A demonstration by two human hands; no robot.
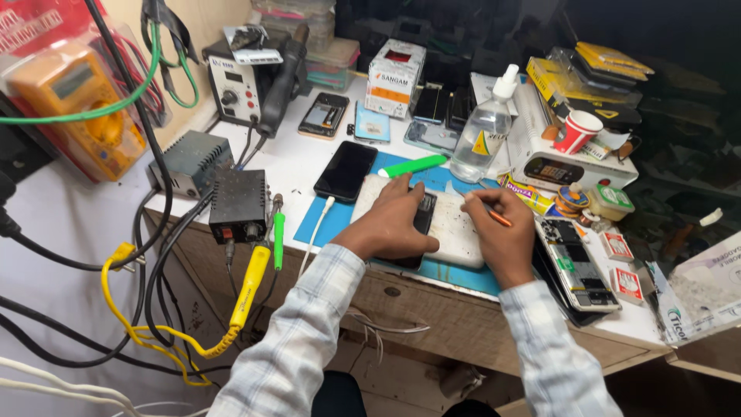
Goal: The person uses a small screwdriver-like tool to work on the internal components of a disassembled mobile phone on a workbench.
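My left hand (395, 220) lies flat on a dark phone (422, 222) and presses it onto a white slab (460, 232) that rests on a blue mat (333, 218). Just to the right, my right hand (502, 232) is closed around a thin orange tool (499, 218) whose tip points toward the phone's upper right edge. Both arms wear a pale checked shirt. Most of the phone is hidden under my left hand.
A black phone (346, 170), a green tool (413, 165) and a clear liquid bottle (482, 135) sit behind the mat. An opened phone (579, 266) lies at the right. A soldering station (239, 205), hot-air unit (235, 89), yellow multimeter (81, 104) and hanging cables crowd the left.
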